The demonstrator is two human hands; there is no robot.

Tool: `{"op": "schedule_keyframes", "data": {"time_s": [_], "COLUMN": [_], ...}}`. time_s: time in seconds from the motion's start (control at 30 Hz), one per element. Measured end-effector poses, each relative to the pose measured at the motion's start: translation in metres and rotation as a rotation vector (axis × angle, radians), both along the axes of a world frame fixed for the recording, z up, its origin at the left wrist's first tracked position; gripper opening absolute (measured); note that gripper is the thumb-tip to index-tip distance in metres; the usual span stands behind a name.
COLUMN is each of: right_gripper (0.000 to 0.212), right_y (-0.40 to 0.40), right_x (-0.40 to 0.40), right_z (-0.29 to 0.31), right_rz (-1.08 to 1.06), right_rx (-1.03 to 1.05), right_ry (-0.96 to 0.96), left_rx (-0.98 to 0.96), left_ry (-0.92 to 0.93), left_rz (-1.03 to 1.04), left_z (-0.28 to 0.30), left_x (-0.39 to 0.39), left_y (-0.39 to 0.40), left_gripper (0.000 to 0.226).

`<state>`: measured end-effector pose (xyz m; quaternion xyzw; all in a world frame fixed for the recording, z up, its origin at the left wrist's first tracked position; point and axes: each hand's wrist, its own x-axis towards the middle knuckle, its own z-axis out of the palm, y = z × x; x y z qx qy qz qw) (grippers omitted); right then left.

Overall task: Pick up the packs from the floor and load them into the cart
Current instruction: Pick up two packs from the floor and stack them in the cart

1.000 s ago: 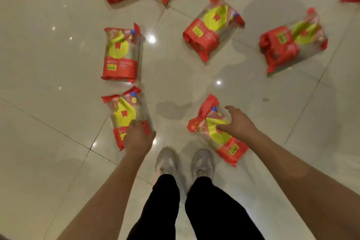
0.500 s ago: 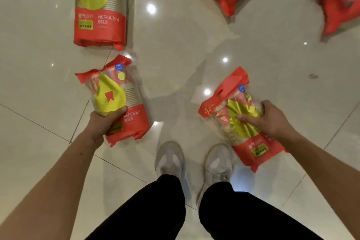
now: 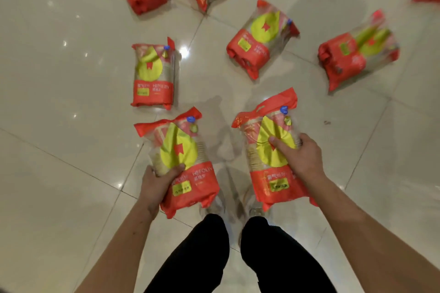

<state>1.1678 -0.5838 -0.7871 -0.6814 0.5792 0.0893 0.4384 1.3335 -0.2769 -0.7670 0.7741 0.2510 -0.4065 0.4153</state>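
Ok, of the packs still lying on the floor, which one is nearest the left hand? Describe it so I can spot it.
Start at the left hand, which grips a pack. Directly beyond that, on the pale tiled floor, lies the pack you want. Unlike its slanted neighbours, it lies nearly square to the view, red band nearest, with no hand on it.

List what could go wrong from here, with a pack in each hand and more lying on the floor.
1. The left hand holds its pack only along one edge, so that grip may slip on the glossy wrap.
2. The loose packs, like the one just ahead, lie close to the feet and could be stepped on.
3. The cart is out of view, so turning with the right hand also full could be awkward.
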Motion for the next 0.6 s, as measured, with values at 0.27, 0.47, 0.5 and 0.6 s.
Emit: {"op": "schedule_keyframes", "data": {"time_s": [0.27, 0.47, 0.5, 0.6], "right_gripper": [0.046, 0.042, 0.041, 0.05], "right_y": [-0.042, -0.063, -0.066, -0.076], "right_x": [-0.013, -0.09, -0.106, -0.15], "right_z": [0.305, 0.508, 0.533, 0.602], "right_rz": [-0.314, -0.548, -0.575, -0.671], "right_rx": [-0.046, -0.16, -0.186, -0.246], "right_ry": [-0.198, -0.342, -0.351, -0.366], "left_rx": [-0.271, -0.394, -0.403, -0.438], "left_ry": [-0.16, -0.281, -0.312, -0.35], "left_rz": [-0.311, -0.477, -0.512, -0.597], "left_z": [0.3, 0.5, 0.527, 0.588], "left_x": [0.006, -0.017, -0.028, -0.063], "left_y": [-0.107, -0.176, -0.185, -0.215], "left_gripper": [0.056, 0.053, 0.061, 0.099]}}
